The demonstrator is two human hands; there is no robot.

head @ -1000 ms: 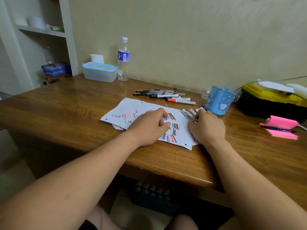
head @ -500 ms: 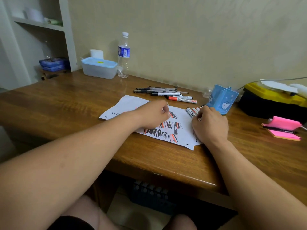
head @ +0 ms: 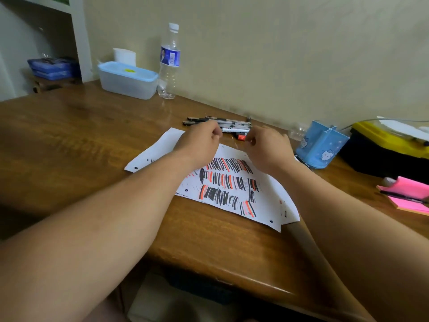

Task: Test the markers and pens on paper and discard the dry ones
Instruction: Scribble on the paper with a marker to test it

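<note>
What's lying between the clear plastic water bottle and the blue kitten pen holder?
A pile of black-and-white pens and markers lies there on the brown wooden table, as the head view shows.

Home study: wooden desk (head: 69,140), pens (head: 232,123).

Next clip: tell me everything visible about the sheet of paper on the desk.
White sheet of paper, lying flat and askew on the wooden desk. Dark punch-hole dots mark its borders; rows of short black and red strokes fill its middle. A second sheet peeks out beneath its near corner. The left hand and right hand are over its far edge, the left forearm across its left part; contact is unclear.
</note>
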